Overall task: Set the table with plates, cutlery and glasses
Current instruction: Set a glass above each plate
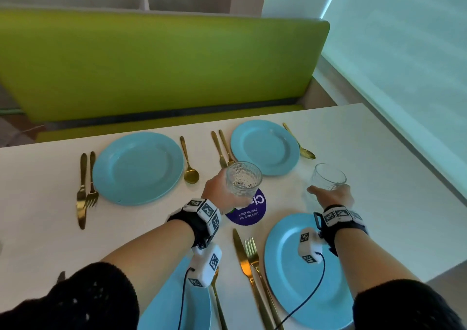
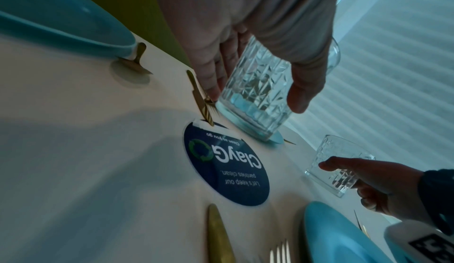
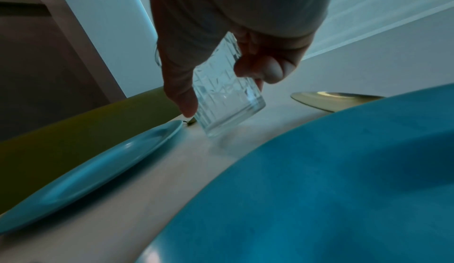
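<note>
1. the left hand (image 1: 219, 190) grips a cut-pattern glass (image 1: 243, 181), thumb and fingers curled round its side wall. in the left wrist view the same glass (image 2: 255, 90) shows the thumb on one side and the fingers (image 2: 209, 76) on the other.
2. this glass is held upright, near the middle of the table (image 1: 38, 228), above the far edge of a round blue sticker (image 1: 249, 212). whether its base touches the table cannot be told.
3. the right hand (image 1: 334, 197) grips a second glass (image 1: 328, 177) low on its wall, thumb extended to the left. in the right wrist view this glass (image 3: 226, 100) is tilted, base clear of the table, thumb and curled fingers (image 3: 267, 69) round it.
4. the second glass is just beyond the far rim of the near right plate (image 1: 290, 279), and near the right side of the far right plate (image 1: 265, 146).
5. far left setting: plate (image 1: 137, 168), gold knife (image 1: 81, 190) and fork (image 1: 91, 180) on its left, gold spoon (image 1: 189, 161) on its right.
6. far right setting: a gold knife and fork pair (image 1: 222, 148) on the left of the plate, a spoon (image 1: 300, 142) on its right.
7. near side: a gold knife (image 1: 249, 276) and fork (image 1: 256, 266) lie left of the near right plate. a fourth plate (image 1: 164, 304) lies under the left forearm.
8. a green bench seat (image 1: 151, 64) stands beyond the far table edge.
</note>
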Demonstrator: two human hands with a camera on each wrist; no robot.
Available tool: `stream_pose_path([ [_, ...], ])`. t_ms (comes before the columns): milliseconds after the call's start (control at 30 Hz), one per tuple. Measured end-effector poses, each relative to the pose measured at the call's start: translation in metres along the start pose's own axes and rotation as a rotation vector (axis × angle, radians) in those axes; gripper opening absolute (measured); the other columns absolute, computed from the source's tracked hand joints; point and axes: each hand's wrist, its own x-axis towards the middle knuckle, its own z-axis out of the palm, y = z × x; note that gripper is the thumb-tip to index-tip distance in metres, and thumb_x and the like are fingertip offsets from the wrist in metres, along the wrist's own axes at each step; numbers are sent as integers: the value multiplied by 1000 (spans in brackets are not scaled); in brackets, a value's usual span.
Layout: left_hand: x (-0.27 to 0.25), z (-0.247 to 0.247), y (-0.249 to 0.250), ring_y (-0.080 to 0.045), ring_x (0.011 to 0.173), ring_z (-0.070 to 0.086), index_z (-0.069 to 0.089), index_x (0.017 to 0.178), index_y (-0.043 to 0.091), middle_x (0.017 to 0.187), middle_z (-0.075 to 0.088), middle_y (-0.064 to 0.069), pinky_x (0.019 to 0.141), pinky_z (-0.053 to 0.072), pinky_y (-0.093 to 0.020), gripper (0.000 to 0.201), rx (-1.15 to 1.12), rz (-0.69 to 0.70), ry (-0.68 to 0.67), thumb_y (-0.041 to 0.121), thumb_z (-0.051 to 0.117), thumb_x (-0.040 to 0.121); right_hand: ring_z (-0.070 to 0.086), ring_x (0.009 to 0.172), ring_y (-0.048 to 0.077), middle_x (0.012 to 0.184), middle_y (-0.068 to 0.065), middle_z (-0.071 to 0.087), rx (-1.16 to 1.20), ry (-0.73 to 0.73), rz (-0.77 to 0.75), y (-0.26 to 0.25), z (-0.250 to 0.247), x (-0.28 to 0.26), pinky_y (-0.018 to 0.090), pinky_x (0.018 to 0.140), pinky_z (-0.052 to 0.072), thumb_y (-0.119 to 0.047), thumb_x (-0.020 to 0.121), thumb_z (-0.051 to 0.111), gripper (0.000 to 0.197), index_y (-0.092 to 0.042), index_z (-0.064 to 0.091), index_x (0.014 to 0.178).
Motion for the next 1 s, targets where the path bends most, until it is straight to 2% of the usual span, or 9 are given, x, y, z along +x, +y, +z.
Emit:
stream_pose_path([
  [233, 13, 14, -3, -19, 111, 60, 49, 128, 20, 123, 63, 0, 94, 50, -27, 81, 16, -33, -17, 30, 87, 58, 54, 118, 33, 130, 15, 54, 41, 8, -4, 5, 5, 8, 37, 96, 46, -34, 67, 81, 82, -11, 39, 133],
  [433, 18, 26, -9, -19, 112, 60, 47, 132, 23, 124, 63, 1, 92, 49, -25, 86, 19, -45, -41, 31, 88, 56, 56, 115, 33, 126, 14, 57, 42, 32, 13, 8, 6, 9, 35, 93, 45, -39, 64, 81, 81, -19, 41, 131],
  [600, 21, 31, -13, -19, 117, 57, 45, 135, 23, 127, 61, 0, 90, 42, -18, 91, 23, -40, -55, 28, 89, 56, 57, 112, 33, 123, 15, 58, 29, 53, 26, 10, 9, 9, 36, 91, 47, -44, 60, 82, 83, -21, 42, 128],
  [767, 21, 34, -15, -20, 119, 56, 44, 136, 21, 129, 60, -2, 89, 39, -17, 89, 58, -33, -55, 26, 88, 59, 57, 112, 33, 123, 14, 58, 24, 42, 21, 12, 10, 9, 36, 91, 47, -47, 59, 83, 85, -22, 42, 129],
  [1000, 19, 37, -14, -22, 121, 55, 39, 140, 20, 132, 58, -4, 90, 39, -16, 92, 67, -7, -74, 22, 87, 62, 52, 121, 32, 130, 14, 55, 26, 35, 13, 16, 3, 5, 38, 95, 45, -44, 60, 84, 95, -19, 35, 137],
])
